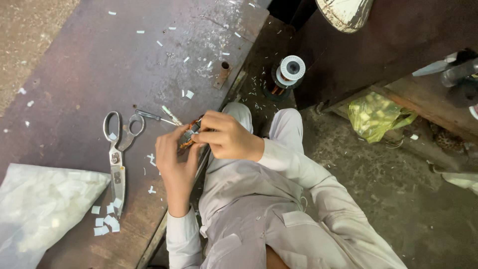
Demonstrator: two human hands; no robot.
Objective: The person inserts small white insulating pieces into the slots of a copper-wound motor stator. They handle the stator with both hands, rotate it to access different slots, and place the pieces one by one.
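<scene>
Together both hands (199,144) pinch a small copper-wound coil (188,139).

A: What lay on the dark metal bench (99,65)?

B: Large scissors (117,149), blades toward the viewer; a slim dark-handled tool (155,117) just beyond them; small white paper scraps (106,217) scattered about; and a translucent plastic bag (40,209) at the near left corner.

A: And past the bench edge?

B: A wire spool (288,71) stood on the floor, and a crumpled yellow-green bag (376,114) lay further right.
</scene>
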